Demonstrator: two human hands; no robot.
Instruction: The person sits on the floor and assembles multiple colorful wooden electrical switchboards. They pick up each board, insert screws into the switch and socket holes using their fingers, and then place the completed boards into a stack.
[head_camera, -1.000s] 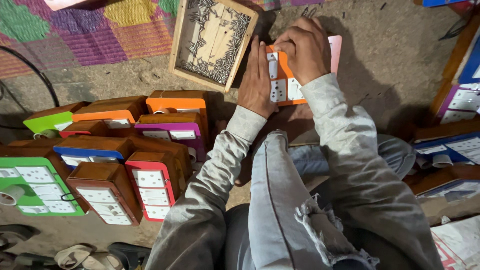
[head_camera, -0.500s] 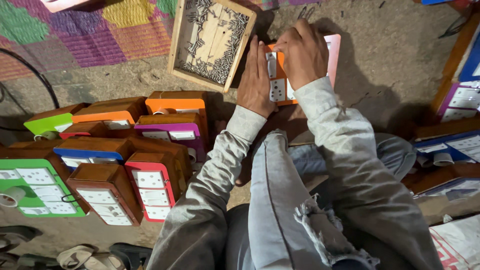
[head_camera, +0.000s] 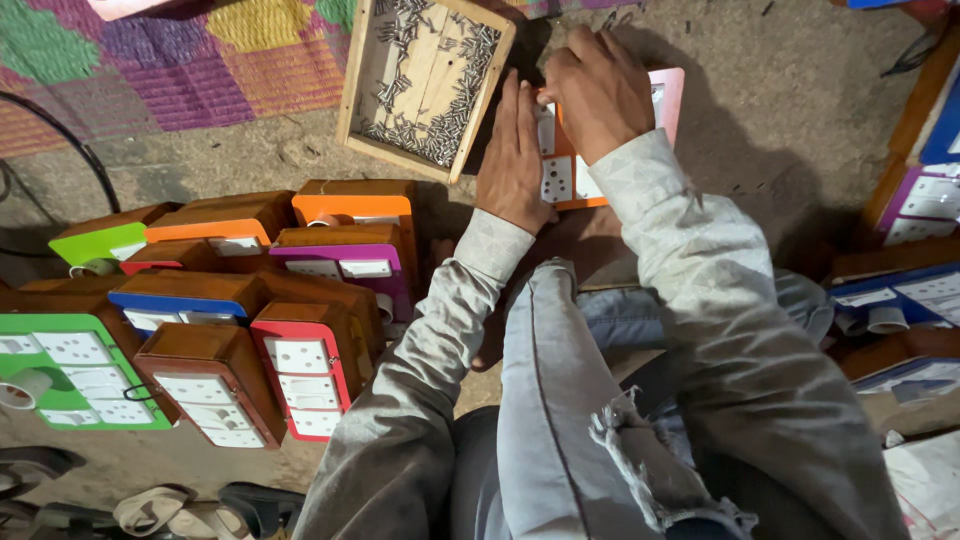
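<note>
Grey denim knee and pale patterned sleeves fill the near field, both forearms running away from the body toward the work. Left hand lies flat, fingers extended and together, palm pressed on the left part of an orange-and-pink switch board that rests on the dirt floor just past the knee. Right hand sits on the upper middle of the same board, fingers curled down and pinched together at its face; it probably grips a small screw or tool, but the fingertips hide whatever is there. White socket and switch plates show between the two hands.

Left of the left hand, near it: a cluster of wooden-bodied switch boxes with orange, purple, blue, red and green faces, packed touching one another. Right of the right hand, well apart: more boxes with blue and purple faces.

Just beyond the left hand, almost touching the board's left edge: a shallow wooden tray, tilted in view, holding loose small metal screws. Farther off, a multicoloured woven mat.
</note>
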